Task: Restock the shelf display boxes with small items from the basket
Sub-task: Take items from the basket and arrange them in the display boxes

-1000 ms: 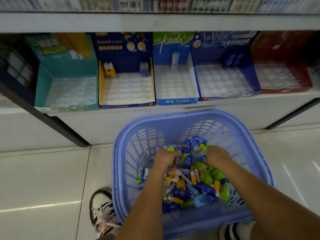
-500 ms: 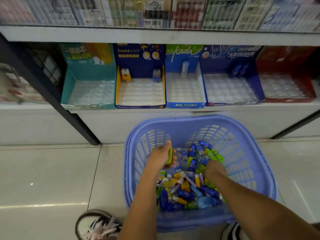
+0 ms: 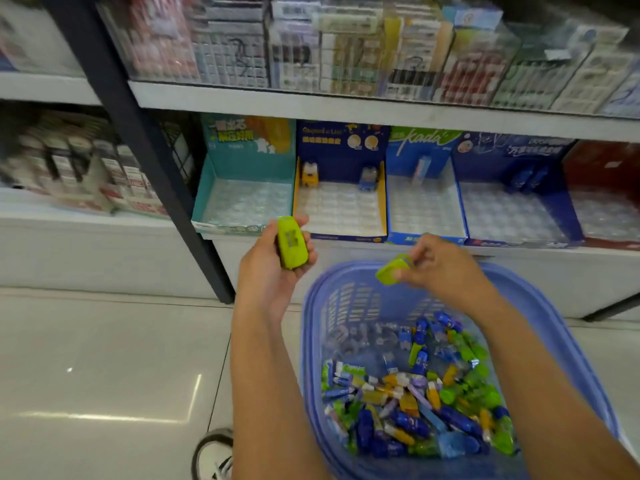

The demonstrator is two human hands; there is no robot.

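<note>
Hands are holding one green item each above the basket (image 3: 568, 341): the left hand (image 3: 273, 268) is cupping a green item (image 3: 292, 242) in curled fingers, and the right hand (image 3: 438, 268) is pinching another (image 3: 393, 270) by its end. Small items (image 3: 415, 403) are lying heaped in the basket on the floor (image 3: 104, 358), below the display boxes (image 3: 341, 199) that are sitting on the shelf (image 3: 104, 223).

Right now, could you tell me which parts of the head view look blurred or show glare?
Head view: the upper shelf packets and left shelf stock are smeared by blur; the floor tiles carry streaks of glare; both hands, left and right, stay fairly sharp.
</note>
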